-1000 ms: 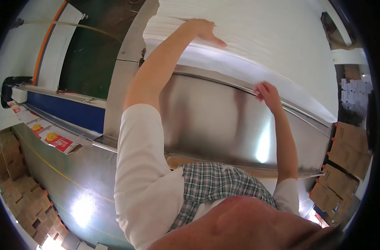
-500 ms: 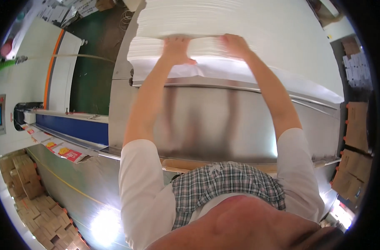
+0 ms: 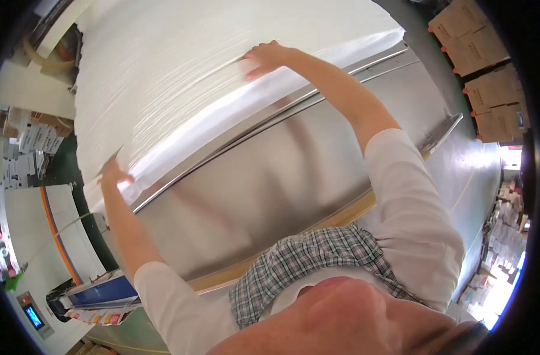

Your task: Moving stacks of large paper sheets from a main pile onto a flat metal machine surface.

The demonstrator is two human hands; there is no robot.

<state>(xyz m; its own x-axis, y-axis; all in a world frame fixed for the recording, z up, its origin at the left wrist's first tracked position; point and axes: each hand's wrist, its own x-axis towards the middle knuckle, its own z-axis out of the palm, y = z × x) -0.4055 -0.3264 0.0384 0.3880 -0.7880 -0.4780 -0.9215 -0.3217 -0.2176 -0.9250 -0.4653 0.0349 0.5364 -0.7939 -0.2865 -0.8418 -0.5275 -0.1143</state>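
A broad stack of thin white sheets (image 3: 181, 65), paper or cloth I cannot tell, lies before me with many fine layers showing along its near edge. At the stack's near left part, my left hand (image 3: 111, 174) has its fingers tucked among the layers and its thumb on the near side. Farther right, my right hand (image 3: 265, 61) grips the layers too, fingers bent over them and thumb below. A crease runs through the sheets from each hand. The fingertips are partly hidden and slightly blurred.
A shiny metal table (image 3: 264, 171) with a rail along the stack lies between me and the sheets. Cardboard boxes (image 3: 474, 41) are piled at the right. A machine panel with a small lit screen (image 3: 32, 316) and a blue beam (image 3: 101, 294) stand at the lower left.
My hands have moved apart, the left one toward the near left end of the stack. The raised fold of layers between them has flattened. My view has turned, so the table slants.
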